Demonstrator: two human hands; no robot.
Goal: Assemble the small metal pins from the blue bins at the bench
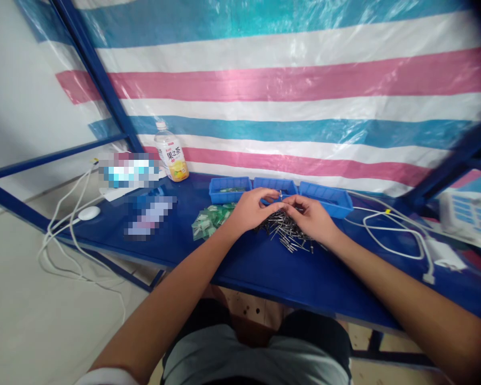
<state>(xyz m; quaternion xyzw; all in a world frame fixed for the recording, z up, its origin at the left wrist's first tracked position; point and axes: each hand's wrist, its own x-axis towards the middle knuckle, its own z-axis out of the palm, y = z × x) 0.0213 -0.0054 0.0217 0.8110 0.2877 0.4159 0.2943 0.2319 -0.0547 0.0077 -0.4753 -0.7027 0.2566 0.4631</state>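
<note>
Above a heap of blind rivets [288,231], my two hands meet at the fingertips. A single rivet [281,194] stands up between them, its thin metal end showing over the fingers. My left hand [255,207] is closed in a pinch around it from the left. From the other side my right hand [310,216] pinches at the same spot, its fingers bent and partly hiding the lower end. Left of the heap lie small green-and-white plastic packets [212,220], touching or close to my left wrist.
Three blue bins stand behind my hands: left bin [229,197], middle bin [270,184], right bin [331,206]. A drink bottle [172,155] stands at the back left. White cables [396,227] and an adapter [447,255] lie to the right. The blue table [248,267] has its edge before me.
</note>
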